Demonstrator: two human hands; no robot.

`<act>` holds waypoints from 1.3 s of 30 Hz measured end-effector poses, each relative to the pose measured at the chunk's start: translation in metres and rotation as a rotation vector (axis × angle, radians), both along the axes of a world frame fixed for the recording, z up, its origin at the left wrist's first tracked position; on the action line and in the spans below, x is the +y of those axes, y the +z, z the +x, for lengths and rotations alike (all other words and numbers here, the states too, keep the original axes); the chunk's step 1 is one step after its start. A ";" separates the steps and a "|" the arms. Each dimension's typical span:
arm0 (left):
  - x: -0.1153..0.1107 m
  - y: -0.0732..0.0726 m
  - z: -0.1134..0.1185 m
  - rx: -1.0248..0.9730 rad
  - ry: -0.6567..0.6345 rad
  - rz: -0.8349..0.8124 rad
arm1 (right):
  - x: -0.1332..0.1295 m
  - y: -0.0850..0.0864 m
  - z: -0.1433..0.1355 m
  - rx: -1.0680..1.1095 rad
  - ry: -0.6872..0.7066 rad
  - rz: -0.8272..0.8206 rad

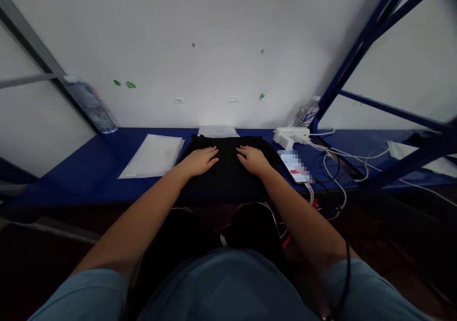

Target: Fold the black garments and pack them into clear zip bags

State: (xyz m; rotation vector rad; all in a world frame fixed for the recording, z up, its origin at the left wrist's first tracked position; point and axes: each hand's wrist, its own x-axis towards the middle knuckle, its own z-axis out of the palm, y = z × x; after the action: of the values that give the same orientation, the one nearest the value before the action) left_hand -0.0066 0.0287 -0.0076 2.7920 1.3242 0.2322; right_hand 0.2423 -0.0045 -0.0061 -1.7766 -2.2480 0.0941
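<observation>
A black cloth item, seemingly a garment [228,168], lies spread on the blue table in front of me, its near edge at the table's front. My left hand [202,161] rests flat on its left part, fingers stretched toward the middle. On the right part lies my right hand [253,160], also flat with fingers extended. Neither hand grips anything. Behind the cloth, a white sheet or packet [217,131] sticks out, mostly covered.
White plastic packets [153,156] lie left on the table [89,168]. A bottle [91,105] leans at the far left. To the right are a phone [293,165], a power strip [291,134], a second bottle [307,112], loose cables [335,168] and a blue metal frame [357,56].
</observation>
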 end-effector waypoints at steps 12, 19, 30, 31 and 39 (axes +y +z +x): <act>-0.012 -0.010 -0.007 0.027 0.014 -0.023 | -0.009 -0.001 0.002 -0.094 0.075 -0.049; -0.032 0.012 -0.021 -0.025 -0.087 -0.111 | -0.044 0.016 0.014 -0.063 0.266 -0.034; -0.110 0.033 -0.052 -0.016 -0.232 -0.259 | -0.084 0.011 0.024 0.008 0.525 -0.072; -0.109 0.033 -0.054 -0.026 -0.217 -0.265 | -0.084 0.010 0.025 0.010 0.534 -0.063; -0.102 0.044 -0.066 -0.151 -0.026 -0.309 | -0.080 0.015 0.036 0.119 0.572 0.027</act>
State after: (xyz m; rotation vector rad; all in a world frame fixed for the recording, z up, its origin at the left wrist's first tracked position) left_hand -0.0728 -0.0733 0.0360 2.4813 1.1760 0.2119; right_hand 0.2783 -0.0848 0.0086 -1.0337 -2.5759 0.2699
